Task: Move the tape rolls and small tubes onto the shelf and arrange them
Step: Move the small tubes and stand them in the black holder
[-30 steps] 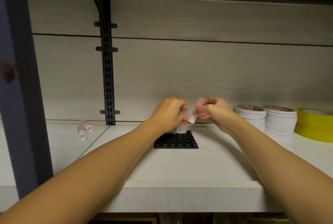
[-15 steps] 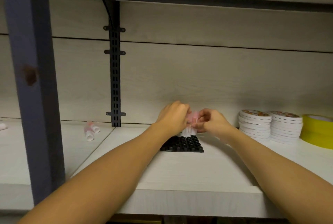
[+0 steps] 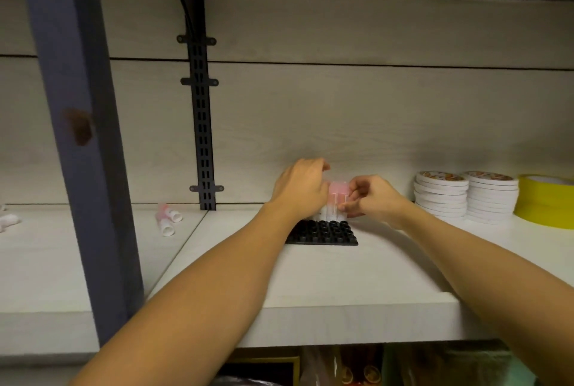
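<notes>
Both hands work at the back row of a black rack [image 3: 323, 232] on the shelf [image 3: 341, 277]. The right hand [image 3: 371, 197] pinches a small pink-capped tube [image 3: 337, 196] near its cap; its grip is closed on it. The left hand [image 3: 299, 191] curls around the neighbouring tubes just left of this grip, so I judge it steadies them. The tubes look light, stiff and smooth, so they may tip easily; holding high at the cap seems best. Two loose tubes [image 3: 167, 218] lie far left of the grips, and the tape rolls [image 3: 466, 196] stand to the right.
</notes>
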Available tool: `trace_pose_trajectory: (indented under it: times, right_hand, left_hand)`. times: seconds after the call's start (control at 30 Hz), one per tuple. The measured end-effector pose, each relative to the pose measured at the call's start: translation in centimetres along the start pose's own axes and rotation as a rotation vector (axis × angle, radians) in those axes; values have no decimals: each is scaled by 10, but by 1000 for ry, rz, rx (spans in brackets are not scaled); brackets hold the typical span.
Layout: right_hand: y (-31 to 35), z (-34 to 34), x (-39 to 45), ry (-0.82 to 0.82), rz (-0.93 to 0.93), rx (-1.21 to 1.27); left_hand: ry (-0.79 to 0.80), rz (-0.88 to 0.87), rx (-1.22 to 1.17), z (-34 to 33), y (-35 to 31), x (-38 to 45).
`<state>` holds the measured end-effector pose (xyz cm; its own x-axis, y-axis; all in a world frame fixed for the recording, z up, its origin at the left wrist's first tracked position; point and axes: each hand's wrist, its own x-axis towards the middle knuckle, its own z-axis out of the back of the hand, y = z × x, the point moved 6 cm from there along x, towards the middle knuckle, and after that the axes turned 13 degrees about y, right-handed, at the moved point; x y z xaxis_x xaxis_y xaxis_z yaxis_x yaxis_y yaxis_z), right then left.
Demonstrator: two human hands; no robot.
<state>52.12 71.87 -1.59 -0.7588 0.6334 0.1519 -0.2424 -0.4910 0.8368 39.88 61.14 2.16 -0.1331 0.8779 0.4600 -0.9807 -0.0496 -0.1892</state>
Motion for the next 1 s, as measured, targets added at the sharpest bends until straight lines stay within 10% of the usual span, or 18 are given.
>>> trace_pose_trajectory:
  times: [0.27, 1.0]
  right_hand:
    - [27, 2, -42, -134, -167, -479]
    - [118, -72, -183, 48, 378, -886]
  left_hand:
    - [42, 112, 22, 43, -6, -34]
    - [74, 392, 279, 117, -25, -267]
